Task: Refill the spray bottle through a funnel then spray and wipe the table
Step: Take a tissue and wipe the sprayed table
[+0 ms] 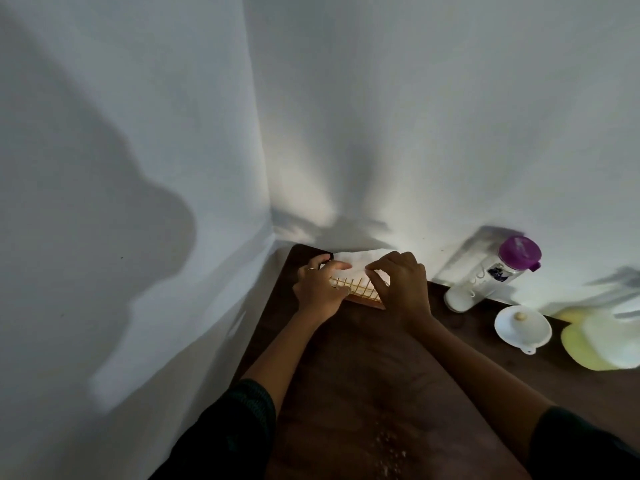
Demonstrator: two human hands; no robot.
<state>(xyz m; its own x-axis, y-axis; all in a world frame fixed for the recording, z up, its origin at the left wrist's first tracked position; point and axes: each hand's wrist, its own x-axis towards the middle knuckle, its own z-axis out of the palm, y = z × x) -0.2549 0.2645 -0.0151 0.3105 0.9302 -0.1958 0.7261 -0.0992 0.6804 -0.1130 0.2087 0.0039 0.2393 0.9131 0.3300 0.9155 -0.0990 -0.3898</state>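
Both my hands are at the far left corner of the dark wooden table [363,382]. A gold wire napkin holder [360,292] stands there with white tissues [356,259] in it. My left hand [317,292] grips the holder's left end, thumb on the wire. My right hand [401,282] pinches the top edge of a tissue between thumb and fingers. A white funnel [519,329] lies on the table at the right. Beside it at the right edge is a blurred yellow and white spray bottle [588,344].
A clear water bottle with a purple lid [498,271] stands against the back wall, right of my hands. White walls close in the table on the left and at the back. Pale specks or droplets [388,448] lie on the near part of the tabletop.
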